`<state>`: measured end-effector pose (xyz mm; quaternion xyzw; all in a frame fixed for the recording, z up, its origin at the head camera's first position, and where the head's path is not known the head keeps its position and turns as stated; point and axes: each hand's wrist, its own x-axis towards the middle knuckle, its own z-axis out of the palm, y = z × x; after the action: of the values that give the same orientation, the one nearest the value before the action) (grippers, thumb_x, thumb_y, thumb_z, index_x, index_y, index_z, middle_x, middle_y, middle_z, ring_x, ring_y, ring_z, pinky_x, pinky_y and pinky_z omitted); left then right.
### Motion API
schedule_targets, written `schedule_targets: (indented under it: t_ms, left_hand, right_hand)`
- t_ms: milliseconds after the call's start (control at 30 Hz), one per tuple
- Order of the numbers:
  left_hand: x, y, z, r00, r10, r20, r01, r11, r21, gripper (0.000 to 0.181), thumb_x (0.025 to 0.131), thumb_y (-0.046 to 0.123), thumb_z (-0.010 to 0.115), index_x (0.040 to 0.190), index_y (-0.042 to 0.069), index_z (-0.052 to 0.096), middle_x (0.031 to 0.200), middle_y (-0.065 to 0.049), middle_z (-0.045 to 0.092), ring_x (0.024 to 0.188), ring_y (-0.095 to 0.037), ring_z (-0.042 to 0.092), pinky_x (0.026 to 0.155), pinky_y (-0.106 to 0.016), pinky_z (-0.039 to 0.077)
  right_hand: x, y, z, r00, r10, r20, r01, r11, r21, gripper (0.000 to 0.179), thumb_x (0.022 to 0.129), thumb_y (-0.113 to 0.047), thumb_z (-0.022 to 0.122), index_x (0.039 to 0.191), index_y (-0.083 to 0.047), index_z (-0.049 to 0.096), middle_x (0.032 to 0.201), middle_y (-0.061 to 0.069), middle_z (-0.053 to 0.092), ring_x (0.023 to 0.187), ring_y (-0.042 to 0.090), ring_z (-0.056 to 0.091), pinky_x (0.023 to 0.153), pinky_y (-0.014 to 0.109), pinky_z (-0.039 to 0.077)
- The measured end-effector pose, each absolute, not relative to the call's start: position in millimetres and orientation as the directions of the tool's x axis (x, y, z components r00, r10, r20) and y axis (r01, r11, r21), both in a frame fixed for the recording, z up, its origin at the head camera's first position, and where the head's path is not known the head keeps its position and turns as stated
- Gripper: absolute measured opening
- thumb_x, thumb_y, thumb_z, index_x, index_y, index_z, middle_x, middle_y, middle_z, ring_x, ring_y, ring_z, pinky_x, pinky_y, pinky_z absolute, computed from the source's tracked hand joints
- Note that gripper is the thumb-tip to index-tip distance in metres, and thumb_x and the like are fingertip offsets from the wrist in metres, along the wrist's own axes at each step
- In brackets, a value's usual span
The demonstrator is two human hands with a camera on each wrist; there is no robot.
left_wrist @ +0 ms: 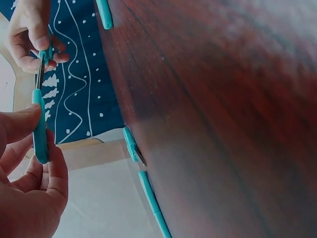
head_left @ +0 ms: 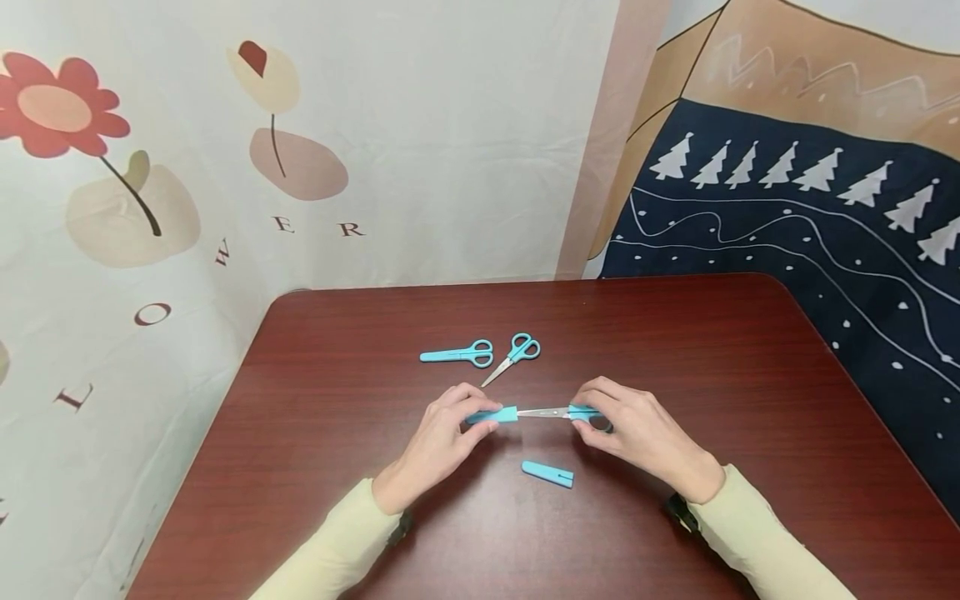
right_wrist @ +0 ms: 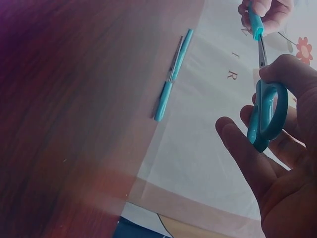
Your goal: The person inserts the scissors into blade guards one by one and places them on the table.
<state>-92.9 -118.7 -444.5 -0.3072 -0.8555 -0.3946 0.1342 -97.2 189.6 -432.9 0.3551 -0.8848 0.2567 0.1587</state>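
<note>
A floral backdrop (head_left: 450, 167), probably cloth, hangs behind the table (head_left: 337, 350).

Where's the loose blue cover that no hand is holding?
In the head view, the loose cover lies on the table, right of the picture's middle, just below the scissors in the right hand.

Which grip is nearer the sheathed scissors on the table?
Left. The left grip is on the near side of the sheathed scissors; the right grip is farther off, to their right.
</note>
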Motion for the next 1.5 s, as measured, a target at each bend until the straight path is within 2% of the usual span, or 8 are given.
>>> schedule_targets:
  t_ms: [633,933,1500]
  left_hand:
    - [-91,-116,-444,-0.778,0.417,0.47,0.628,0.488,0.607,0.022,0.085,0.007,0.085,0.106,0.01,0.08,0.101,0.004,0.067,0.088,-0.012,0.056,0.069,-0.023,0.046]
    - [-90,-115,-443,-0.78,0.409,0.474,0.625,0.481,0.615,0.022,0.085,0.007,0.085,0.106,0.01,0.08,0.101,0.003,0.067,0.087,-0.012,0.057,0.065,-0.032,0.052]
    - [-90,-114,-444,-0.771,0.401,0.495,0.636,0.467,0.614,0.022,0.084,0.006,0.085,0.105,0.009,0.08,0.1,0.003,0.067,0.087,-0.013,0.058,0.064,-0.034,0.053]
  right_hand:
    - [-98,183,-429,-0.696,-0.562,0.446,-0.711,0.623,-0.325,0.027,0.082,-0.018,0.087,0.105,-0.014,0.072,0.104,-0.005,0.067,0.08,0.006,0.064,0.069,0.025,0.058]
    - [-98,179,-429,-0.683,-0.57,0.457,-0.723,0.613,-0.317,0.026,0.082,-0.018,0.087,0.104,-0.015,0.073,0.105,-0.005,0.067,0.079,0.006,0.062,0.067,0.023,0.056]
    - [-99,172,-425,-0.659,-0.582,0.476,-0.745,0.593,-0.307,0.025,0.082,-0.016,0.087,0.104,-0.015,0.074,0.105,-0.005,0.067,0.077,0.005,0.061,0.066,0.021,0.055]
